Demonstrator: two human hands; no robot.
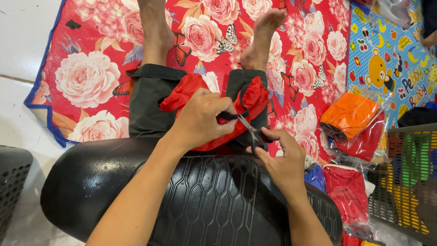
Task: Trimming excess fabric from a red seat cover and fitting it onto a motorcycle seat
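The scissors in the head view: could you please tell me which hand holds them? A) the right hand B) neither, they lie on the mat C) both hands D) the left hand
A: the right hand grips the scissors by their handles, while the left hand pinches the red fabric.

Rose-patterned red mat (86, 77), black ribbed cushion (214, 200), wrapped orange bundle (348, 114), grey mesh basket (405, 182) alongside.
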